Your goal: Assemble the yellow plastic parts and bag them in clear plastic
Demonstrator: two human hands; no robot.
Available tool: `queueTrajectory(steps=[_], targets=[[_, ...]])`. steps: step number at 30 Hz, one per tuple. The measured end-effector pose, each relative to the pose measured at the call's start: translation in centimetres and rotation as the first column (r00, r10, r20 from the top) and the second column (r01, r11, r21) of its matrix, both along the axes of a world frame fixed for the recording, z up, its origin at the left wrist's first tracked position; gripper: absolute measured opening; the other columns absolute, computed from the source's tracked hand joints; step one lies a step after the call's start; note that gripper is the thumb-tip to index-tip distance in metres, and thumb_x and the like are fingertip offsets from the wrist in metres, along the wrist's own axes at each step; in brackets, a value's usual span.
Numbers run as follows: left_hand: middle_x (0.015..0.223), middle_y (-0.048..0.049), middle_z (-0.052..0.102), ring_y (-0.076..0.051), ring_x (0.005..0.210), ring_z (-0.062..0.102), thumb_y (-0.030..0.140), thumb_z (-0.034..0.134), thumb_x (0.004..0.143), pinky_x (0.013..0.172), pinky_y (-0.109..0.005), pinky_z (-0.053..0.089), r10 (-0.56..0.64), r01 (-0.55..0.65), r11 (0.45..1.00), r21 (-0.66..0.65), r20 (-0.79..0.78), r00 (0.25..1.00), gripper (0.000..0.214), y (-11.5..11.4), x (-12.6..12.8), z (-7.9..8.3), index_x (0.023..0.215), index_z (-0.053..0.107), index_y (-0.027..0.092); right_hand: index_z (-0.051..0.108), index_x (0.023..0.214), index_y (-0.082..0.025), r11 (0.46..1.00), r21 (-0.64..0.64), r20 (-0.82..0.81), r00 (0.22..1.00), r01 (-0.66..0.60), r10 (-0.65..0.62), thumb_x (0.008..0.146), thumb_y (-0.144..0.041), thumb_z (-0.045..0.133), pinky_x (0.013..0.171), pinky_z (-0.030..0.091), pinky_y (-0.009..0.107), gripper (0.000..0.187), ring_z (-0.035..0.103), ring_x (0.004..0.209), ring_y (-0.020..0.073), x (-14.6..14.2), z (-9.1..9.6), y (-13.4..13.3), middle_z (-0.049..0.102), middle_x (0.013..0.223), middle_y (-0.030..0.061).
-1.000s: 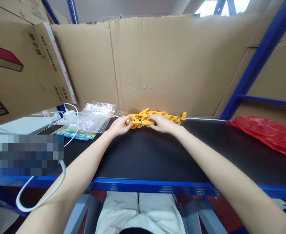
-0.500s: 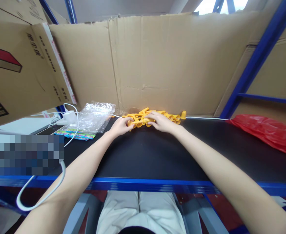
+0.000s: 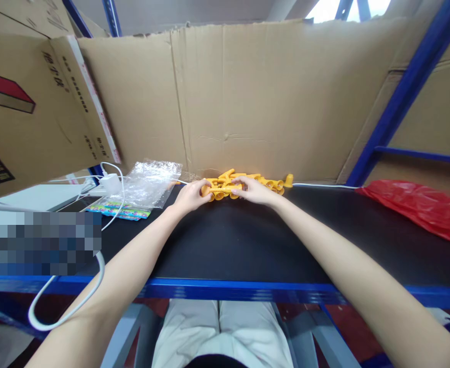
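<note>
A yellow plastic piece (image 3: 224, 189), with a rounded cup-like end and a straight stem, lies sideways between my hands. My left hand (image 3: 191, 196) is closed around its cup-like end, thumb in front. At the stem's other end, the fingers and thumb of my right hand (image 3: 253, 190) pinch it. Just behind and under the held piece is a row of similar yellow cup-and-stem pieces (image 3: 273, 184), partly covered by my right hand. A single small yellow cup (image 3: 288, 180) stands apart at the right end of the row.
A cardboard sheet (image 3: 271, 97) walls off the back of the black tabletop (image 3: 240, 240). Clear plastic bags (image 3: 152, 181) and colourful packets (image 3: 125, 211) lie to the left, near a white charger (image 3: 110, 183) and cables. A red plastic bag (image 3: 417, 207) sits on the right.
The held yellow piece has turned, so its cup-like end now shows at my left fingers. My left hand has risen slightly, and my right fingers have shifted to the stem's end.
</note>
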State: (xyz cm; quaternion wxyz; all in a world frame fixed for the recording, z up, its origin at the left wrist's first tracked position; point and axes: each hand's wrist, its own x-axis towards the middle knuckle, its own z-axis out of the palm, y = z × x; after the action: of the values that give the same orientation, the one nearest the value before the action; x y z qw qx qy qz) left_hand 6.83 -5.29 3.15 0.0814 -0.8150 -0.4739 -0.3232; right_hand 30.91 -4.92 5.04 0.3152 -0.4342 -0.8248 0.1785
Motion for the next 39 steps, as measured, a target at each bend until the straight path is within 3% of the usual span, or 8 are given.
queueTrajectory(steps=[6,9,12,18,22,25,31,39], targets=[[0.085,-0.0025,0.066,-0.016,0.069,0.058,0.034,0.06,0.074,0.061,-0.024,0.039,0.056,-0.057,0.998,-0.002,-0.04,0.998,0.031,0.3,-0.2,-0.3,0.102,0.059,0.022,0.049,0.111,-0.019,0.953,-0.241,-0.223,0.966,-0.183,0.129,0.068,-0.021,0.071,0.084,0.052,0.035,0.049,0.064,0.082,0.014,1.3,-0.4,1.2,0.055,0.116,0.0102],[0.087,-0.0022,0.066,-0.016,0.07,0.059,0.032,0.058,0.074,0.063,-0.024,0.039,0.039,-0.038,0.999,0.029,-0.029,0.999,0.026,0.3,-0.4,-0.3,0.099,0.059,0.022,0.046,0.11,-0.019,0.895,-0.363,-0.364,0.924,-0.26,0.12,0.077,-0.027,0.066,0.086,0.052,0.037,0.039,0.067,0.079,0.0156,1.2,-0.5,1.0,0.063,0.096,0.0069],[0.081,-0.0012,0.065,-0.015,0.069,0.059,0.031,0.058,0.074,0.061,-0.023,0.038,0.034,-0.034,0.999,0.03,-0.006,0.999,0.024,0.3,-0.4,-0.4,0.096,0.059,0.022,0.047,0.106,-0.019,0.881,-0.417,-0.398,0.916,-0.226,0.047,0.085,-0.033,0.056,0.084,0.054,0.039,0.027,0.068,0.073,0.0169,0.7,-0.4,0.5,0.065,0.082,0.0053],[0.07,0.001,0.062,-0.014,0.061,0.055,0.031,0.06,0.071,0.056,-0.022,0.034,0.043,-0.043,0.999,-0.002,0.027,0.999,0.025,0.5,-0.5,-0.5,0.095,0.06,0.021,0.047,0.103,-0.019,0.905,-0.39,-0.353,0.935,-0.17,0.024,0.088,-0.037,0.051,0.078,0.055,0.037,0.024,0.068,0.071,0.017,0.1,-0.6,0.5,0.065,0.081,0.0062],[0.064,0.0026,0.059,-0.013,0.057,0.052,0.032,0.061,0.07,0.054,-0.022,0.033,0.055,-0.053,0.998,-0.035,0.058,0.997,0.025,0.7,-0.7,-0.6,0.094,0.061,0.022,0.041,0.107,-0.02,0.929,-0.285,-0.307,0.941,-0.234,0.143,0.077,-0.03,0.067,0.08,0.053,0.037,0.041,0.067,0.075,0.0165,0.6,-0.8,1.0,0.066,0.082,0.004],[0.065,0.0025,0.059,-0.012,0.057,0.052,0.03,0.06,0.07,0.054,-0.022,0.033,0.045,-0.044,0.999,-0.017,0.056,0.997,0.025,0.5,-0.6,-0.5,0.093,0.061,0.021,0.041,0.102,-0.021,0.93,-0.242,-0.276,0.939,-0.276,0.207,0.074,-0.029,0.068,0.08,0.052,0.038,0.04,0.067,0.072,0.0166,0.9,-0.8,1.0,0.066,0.08,0.0023],[0.071,0.0015,0.063,-0.013,0.062,0.055,0.028,0.06,0.071,0.056,-0.022,0.034,0.041,-0.043,0.998,0.045,0.045,0.998,0.023,0.1,-0.6,-0.2,0.093,0.06,0.021,0.045,0.09,-0.02,0.94,-0.246,-0.216,0.959,-0.235,0.183,0.08,-0.046,0.06,0.081,0.051,0.04,0.032,0.067,0.062,0.0164,0.9,-0.4,0.3,0.07,0.083,0.0066],[0.075,0.0006,0.064,-0.014,0.063,0.057,0.028,0.06,0.072,0.059,-0.023,0.036,0.047,-0.048,0.997,0.06,0.021,0.999,0.023,0.1,-0.5,-0.3,0.094,0.06,0.021,0.05,0.079,-0.019,0.929,-0.276,-0.244,0.953,-0.247,0.181,0.079,-0.054,0.058,0.066,0.053,0.035,0.036,0.066,0.056,0.0172,0.6,0.0,-0.1,0.069,0.072,0.0057]])
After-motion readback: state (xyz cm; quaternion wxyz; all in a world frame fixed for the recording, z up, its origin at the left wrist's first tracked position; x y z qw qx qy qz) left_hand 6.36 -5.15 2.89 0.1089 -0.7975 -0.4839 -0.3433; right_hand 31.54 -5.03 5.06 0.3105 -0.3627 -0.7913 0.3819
